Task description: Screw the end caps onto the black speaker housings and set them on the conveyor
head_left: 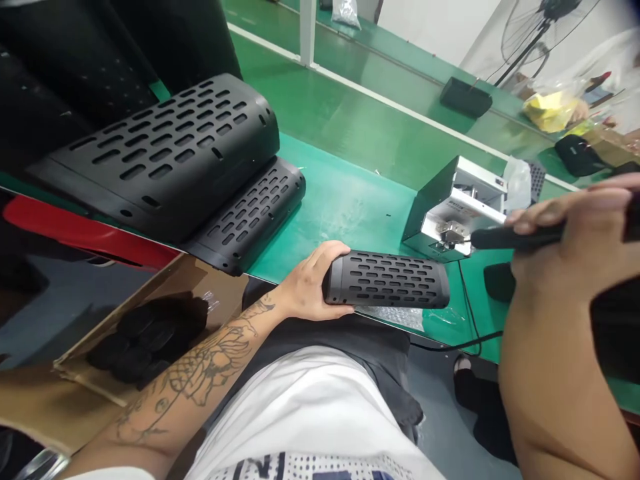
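Note:
My left hand [311,285] is closed around the left end of a black slotted plastic housing [395,280], held above the bench's front edge. On the right, my right hand [575,230] grips a black electric screwdriver [493,238] lying level, pointing left. The screwdriver's tip is at the metal front of a small box-shaped screw feeder [423,223]; I cannot tell whether a screw is on it. Several more slotted housings lie to the left, including a large one [200,153] and a smaller one [260,213] beside it.
The green bench [345,193] carries a strip of bubble wrap [400,317] and a black cable [467,300] near its front edge. An open cardboard box [85,340] with black parts stands at lower left. Behind are a white frame post [307,33] and a fan [545,20].

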The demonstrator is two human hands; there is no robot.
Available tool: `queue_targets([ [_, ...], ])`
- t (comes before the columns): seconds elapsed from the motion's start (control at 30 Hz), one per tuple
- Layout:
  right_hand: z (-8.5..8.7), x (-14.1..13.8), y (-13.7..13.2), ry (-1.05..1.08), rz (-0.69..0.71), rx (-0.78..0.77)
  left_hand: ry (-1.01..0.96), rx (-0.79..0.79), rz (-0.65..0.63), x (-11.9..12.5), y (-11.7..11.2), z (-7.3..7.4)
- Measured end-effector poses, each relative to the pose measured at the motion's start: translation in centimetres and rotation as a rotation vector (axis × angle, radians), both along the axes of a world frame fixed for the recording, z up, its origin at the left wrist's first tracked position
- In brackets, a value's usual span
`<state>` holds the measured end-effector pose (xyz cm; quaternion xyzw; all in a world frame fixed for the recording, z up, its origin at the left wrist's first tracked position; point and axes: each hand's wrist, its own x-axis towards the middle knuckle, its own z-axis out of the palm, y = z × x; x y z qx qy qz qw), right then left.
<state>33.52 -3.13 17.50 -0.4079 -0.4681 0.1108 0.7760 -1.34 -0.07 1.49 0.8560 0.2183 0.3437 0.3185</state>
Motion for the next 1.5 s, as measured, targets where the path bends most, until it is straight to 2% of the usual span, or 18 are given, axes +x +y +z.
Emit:
queue_targets([
  [0.07,-0.8,1.3,2.2,-0.082,-0.063,0.052,-0.006,0.009,0.003,0.0,0.1,-0.1],
  [0.13,-1.8,1.8,3.4,-0.098,-0.046,0.017,-0.031,0.027,0.001,0.1,0.1,-0.3],
  [0.23,-2.9,1.6,3.2,-0.102,-0.024,-0.026,-0.056,0.05,-0.006,0.0,0.2,-0.6],
  [0.3,-3.1,1.3,2.6,-0.11,-0.01,-0.046,-0.05,0.051,-0.005,0.0,0.2,-0.7],
  [0.4,-2.3,0.4,1.6,-0.121,0.018,-0.068,-0.048,0.052,0.0,0.0,0.2,-0.8],
  [0.53,0.3,-2.3,-1.0,-0.092,0.072,-0.008,-0.054,0.053,-0.004,0.1,0.2,-0.8],
  [0.6,1.7,-4.6,-3.2,-0.099,0.188,-0.009,-0.066,0.049,-0.008,0.2,0.2,-0.9],
  [0.67,2.7,-7.3,-5.4,-0.141,0.407,-0.076,-0.076,0.041,-0.012,0.3,0.3,-1.0],
  [0.73,3.0,-10.2,-7.0,-0.148,0.606,-0.164,-0.087,0.034,-0.013,0.3,0.3,-1.1],
  [0.8,2.5,-12.7,-7.5,-0.102,0.706,-0.196,-0.095,0.023,-0.013,0.3,0.2,-1.2],
  [0.97,0.6,-16.1,-5.9,-0.05,0.771,-0.18,-0.118,-0.017,-0.02,0.5,0.1,-1.2],
  [1.1,0.2,-16.6,-4.9,-0.065,0.824,-0.202,-0.15,-0.017,-0.024,0.6,0.0,-1.3],
  [1.5,-0.6,-17.4,-4.5,-0.101,0.889,-0.228,-0.184,0.071,-0.037,0.8,0.0,-1.7],
])
